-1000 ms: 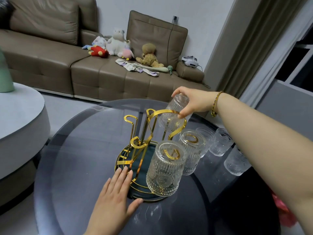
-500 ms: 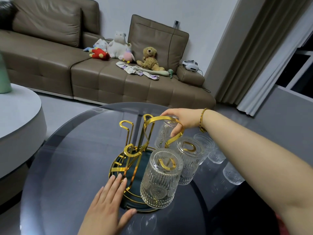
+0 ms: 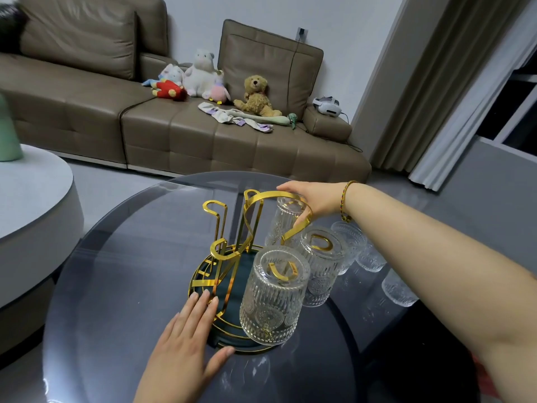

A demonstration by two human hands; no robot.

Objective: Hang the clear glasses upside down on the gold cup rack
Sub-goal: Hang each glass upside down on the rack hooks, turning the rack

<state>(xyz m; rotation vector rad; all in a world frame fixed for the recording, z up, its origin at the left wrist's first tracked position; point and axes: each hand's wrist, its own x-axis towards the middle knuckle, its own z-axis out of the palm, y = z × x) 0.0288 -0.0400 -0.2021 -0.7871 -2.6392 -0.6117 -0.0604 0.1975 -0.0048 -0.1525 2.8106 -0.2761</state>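
The gold cup rack (image 3: 223,251) with a dark round base stands on the smoked-glass round table (image 3: 122,286). Two clear ribbed glasses hang upside down on its near arms: one at the front (image 3: 273,295), one behind it (image 3: 322,266). A third upturned glass (image 3: 286,222) sits over a far arm, with my right hand (image 3: 313,199) still gripping its top. My left hand (image 3: 186,341) lies flat, fingers spread, against the rack's base rim. Several more clear glasses (image 3: 398,289) stand on the table to the right, partly hidden by my right forearm.
A white round side table (image 3: 32,193) with a green object stands at the left. A brown sofa (image 3: 174,126) with plush toys and a headset runs along the back wall. Curtains (image 3: 430,91) hang at the right.
My right hand has brought the third glass down from above the rack onto a far arm. The left hand stays pressed on the base.
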